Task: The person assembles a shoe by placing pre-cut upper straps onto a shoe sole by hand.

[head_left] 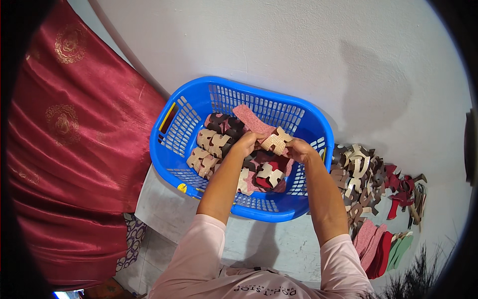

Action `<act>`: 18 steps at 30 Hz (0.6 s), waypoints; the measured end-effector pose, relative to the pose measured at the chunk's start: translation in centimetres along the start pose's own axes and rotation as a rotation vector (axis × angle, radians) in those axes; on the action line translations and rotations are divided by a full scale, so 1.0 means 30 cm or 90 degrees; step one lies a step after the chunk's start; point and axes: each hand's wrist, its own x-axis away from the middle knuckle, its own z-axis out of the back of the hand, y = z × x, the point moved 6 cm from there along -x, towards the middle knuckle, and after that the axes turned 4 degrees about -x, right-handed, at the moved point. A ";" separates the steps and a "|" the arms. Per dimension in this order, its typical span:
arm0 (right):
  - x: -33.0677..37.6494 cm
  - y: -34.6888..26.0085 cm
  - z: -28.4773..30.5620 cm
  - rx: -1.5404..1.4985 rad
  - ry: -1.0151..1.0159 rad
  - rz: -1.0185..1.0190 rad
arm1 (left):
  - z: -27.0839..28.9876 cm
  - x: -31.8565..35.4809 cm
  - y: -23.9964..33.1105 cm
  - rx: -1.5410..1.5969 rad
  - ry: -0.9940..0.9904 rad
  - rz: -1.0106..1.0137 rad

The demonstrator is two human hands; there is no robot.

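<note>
Over the basket I hold a slipper with a pink speckled sole (253, 121) and a beige cut-out upper piece (276, 141) across it. My left hand (246, 144) grips its left side, fingers closed. Closed on the right edge, beside the beige piece, is my right hand (300, 150). Below them, the blue plastic laundry basket (158, 172) contains several similar slippers; beige-topped ones (203, 162) lie at the left, and a red one with a white upper (270, 174) sits near the front. My hands and forearms hide part of the contents.
Right of the basket lies a heap of beige and brown cut-out pieces (354, 177), with red pieces (397, 192) beyond. Nearer me are pink soles (367, 238), red soles (382, 253) and green soles (401, 248). A red curtain (74, 149) hangs left; a white wall (279, 45) stands behind.
</note>
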 end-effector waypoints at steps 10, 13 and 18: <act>-0.012 0.010 0.007 -0.006 -0.001 -0.015 | 0.034 -0.035 -0.027 -0.040 0.046 -0.010; -0.027 0.045 0.049 -0.051 0.037 -0.064 | 0.022 -0.031 -0.022 -0.081 0.064 -0.008; -0.021 0.061 0.063 -0.152 0.020 -0.150 | 0.035 -0.021 -0.032 -0.135 0.107 0.017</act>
